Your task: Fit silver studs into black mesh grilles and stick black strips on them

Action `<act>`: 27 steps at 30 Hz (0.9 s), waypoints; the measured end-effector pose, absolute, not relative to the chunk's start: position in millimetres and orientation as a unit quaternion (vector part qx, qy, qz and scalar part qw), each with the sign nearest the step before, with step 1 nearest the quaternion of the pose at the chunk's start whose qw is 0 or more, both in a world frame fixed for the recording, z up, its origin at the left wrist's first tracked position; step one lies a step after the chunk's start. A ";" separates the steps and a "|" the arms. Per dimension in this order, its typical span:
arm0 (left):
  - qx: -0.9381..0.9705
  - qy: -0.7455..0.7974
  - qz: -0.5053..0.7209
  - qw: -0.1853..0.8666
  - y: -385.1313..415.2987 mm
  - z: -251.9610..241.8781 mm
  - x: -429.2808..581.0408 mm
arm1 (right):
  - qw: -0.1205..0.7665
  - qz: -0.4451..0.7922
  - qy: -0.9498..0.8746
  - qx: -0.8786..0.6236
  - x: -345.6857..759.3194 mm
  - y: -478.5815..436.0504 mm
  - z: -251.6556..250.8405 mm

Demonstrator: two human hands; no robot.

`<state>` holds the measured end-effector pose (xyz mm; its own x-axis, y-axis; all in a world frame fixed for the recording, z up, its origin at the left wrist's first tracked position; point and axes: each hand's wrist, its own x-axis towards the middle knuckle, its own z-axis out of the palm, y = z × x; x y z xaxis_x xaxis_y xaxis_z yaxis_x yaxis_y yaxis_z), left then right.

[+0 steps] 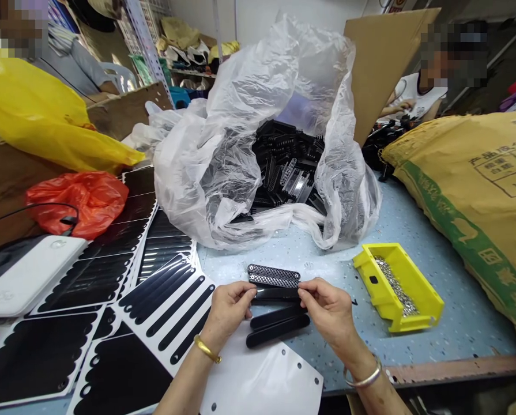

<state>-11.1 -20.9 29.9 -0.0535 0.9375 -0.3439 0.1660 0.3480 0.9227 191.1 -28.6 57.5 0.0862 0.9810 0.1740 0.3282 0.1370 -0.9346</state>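
Note:
My left hand (228,309) and my right hand (330,311) pinch the two ends of a glossy black strip (277,294), held level between them. Just beyond it, two black plastic pieces with a mesh pattern (275,273) lie side by side. Nearer to me, two matt black strips with rounded ends (278,327) rest partly on a white backing sheet (262,374). Left of my left hand is a sheet of black stickers (180,311), with several strips on white backing. Fingertips partly hide the ends of the held strip.
A clear plastic bag (184,190) full of black plastic pieces (283,167) stands behind. To the right are a yellow bin (422,294) of small metal parts and a large printed sack (478,173). Sticker sheets, a white power bank (28,276) and a red bag (80,202) lie left.

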 end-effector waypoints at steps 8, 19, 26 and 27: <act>0.417 0.628 0.373 0.540 -21.7 30.6 -10.4 | 0.421 0.381 -0.510 -0.646 194.0 -20.9 39.6; 0.446 0.622 0.362 0.531 -22.3 27.9 -13.0 | 0.394 0.379 -0.505 -0.668 192.0 -15.8 44.9; 0.443 0.618 0.374 0.532 -21.4 20.6 -13.0 | 0.363 0.360 -0.538 -0.670 194.2 -14.6 39.9; 0.444 0.618 0.374 0.531 -21.4 20.2 -13.0 | 0.354 0.353 -0.550 -0.669 195.1 -14.1 38.3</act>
<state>-13.0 -21.4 20.2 -0.0432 0.9452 -0.3237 0.1506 0.3265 0.9331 195.1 -14.1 38.3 0.1459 0.9857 -0.0842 0.4859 -0.1456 -0.8618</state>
